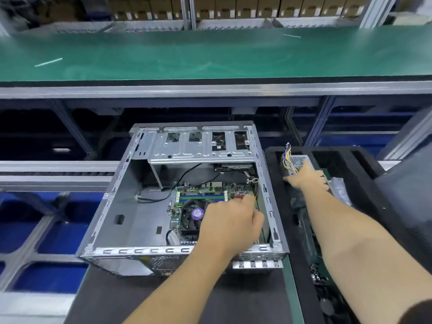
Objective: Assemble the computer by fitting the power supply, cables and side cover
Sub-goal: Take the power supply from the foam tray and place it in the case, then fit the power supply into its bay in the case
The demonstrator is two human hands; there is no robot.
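An open computer case (121, 188) lies on its side in front of me, with the motherboard (201, 190) and its fan (194, 213) showing inside. My left hand (231, 220) reaches into the case over the board's right side, fingers curled at the edge; whether it grips anything is hidden. To the right, my right hand (308, 178) lies on the silver power supply (298, 160), which sits in a black foam tray (364, 164) with its yellow and purple cables (287, 157) sticking up. The hand's grip on the unit is unclear.
A green conveyor belt (210, 54) runs across behind the case, with shelves of cardboard boxes (233, 8) beyond. Blue bins (46, 230) sit low on the left. A dark panel (411, 206) stands at the far right beside the tray.
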